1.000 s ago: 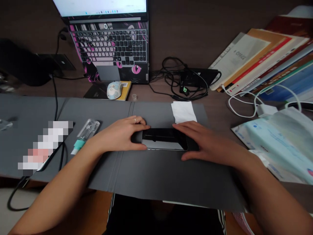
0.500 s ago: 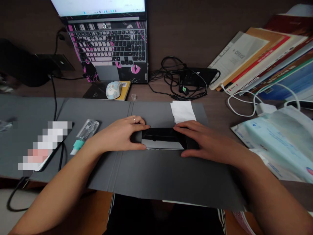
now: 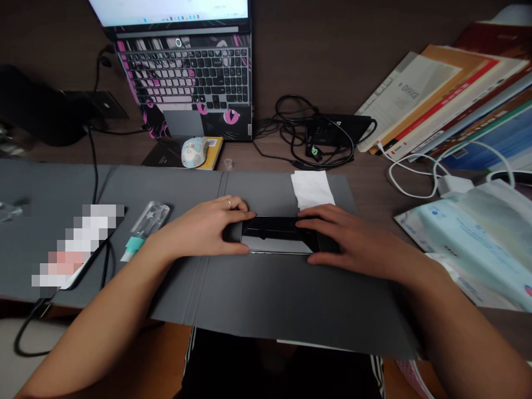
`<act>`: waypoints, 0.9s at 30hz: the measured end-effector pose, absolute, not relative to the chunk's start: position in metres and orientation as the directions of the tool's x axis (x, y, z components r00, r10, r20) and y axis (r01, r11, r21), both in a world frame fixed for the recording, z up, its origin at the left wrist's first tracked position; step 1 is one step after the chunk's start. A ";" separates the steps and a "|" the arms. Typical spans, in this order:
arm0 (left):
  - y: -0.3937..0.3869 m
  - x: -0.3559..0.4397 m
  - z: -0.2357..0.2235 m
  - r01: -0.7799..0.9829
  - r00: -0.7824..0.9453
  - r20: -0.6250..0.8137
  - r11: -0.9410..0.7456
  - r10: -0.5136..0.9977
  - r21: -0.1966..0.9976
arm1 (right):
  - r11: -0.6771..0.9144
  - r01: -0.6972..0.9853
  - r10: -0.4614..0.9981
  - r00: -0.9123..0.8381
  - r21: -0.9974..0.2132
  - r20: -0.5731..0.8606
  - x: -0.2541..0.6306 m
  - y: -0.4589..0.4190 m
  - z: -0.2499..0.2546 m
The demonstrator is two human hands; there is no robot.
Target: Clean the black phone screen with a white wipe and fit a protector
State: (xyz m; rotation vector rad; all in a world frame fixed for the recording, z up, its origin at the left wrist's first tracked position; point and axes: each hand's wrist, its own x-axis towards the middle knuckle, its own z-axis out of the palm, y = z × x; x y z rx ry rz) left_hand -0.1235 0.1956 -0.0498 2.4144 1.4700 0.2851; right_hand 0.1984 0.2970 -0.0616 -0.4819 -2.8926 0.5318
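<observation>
On one mat [image 3: 291, 302], two hands [image 3: 210, 227] [image 3: 344, 241], one phone [image 3: 280, 245] between.

A glossy black phone [image 3: 279, 235] lies flat, sideways.

The left forearm [image 3: 120, 313] and right forearm [image 3: 446, 310] angle in toward the phone [image 3: 278, 238] – the left hand [image 3: 218, 227] at its left end, thumb at its near edge, curled fingers at its far edge; the right hand [image 3: 347, 238] opposite – palm down, thumb low, fingers reaching to its far edge.
</observation>
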 end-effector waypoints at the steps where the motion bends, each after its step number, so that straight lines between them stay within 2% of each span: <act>1: 0.196 -0.124 -0.050 0.830 0.456 0.015 -0.431 0.890 0.354 | 0.882 0.286 0.344 -0.934 -0.374 0.099 0.198 0.297 -0.061; 21: 0.195 -0.123 -0.050 0.834 0.453 0.011 -0.428 0.891 0.349 | 0.896 0.224 0.294 -0.946 -0.383 0.136 0.191 0.291 -0.057; 27: 0.195 -0.124 -0.050 0.835 0.453 0.010 -0.428 0.891 0.347 | 0.881 0.249 0.334 -0.930 -0.403 0.156 0.191 0.291 -0.056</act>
